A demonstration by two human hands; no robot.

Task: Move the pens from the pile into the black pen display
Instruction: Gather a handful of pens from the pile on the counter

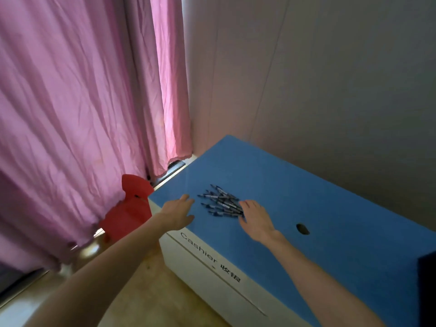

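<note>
A pile of several dark pens with light labels (220,200) lies on the blue counter top (295,197). My left hand (179,212) lies flat on the blue top just left of the pile, fingers straight, apart from the pens. My right hand (256,219) reaches from the right with its fingertips at the pile's right edge, fingers stretched out and holding nothing. A dark object (427,291) shows at the far right edge of the frame; I cannot tell if it is the black pen display.
The counter has a white front (200,267) printed "Cashier" and a dark round hole (302,228) in its top. A red object (128,208) stands left of the counter before pink curtains (82,114). A grey wall runs behind.
</note>
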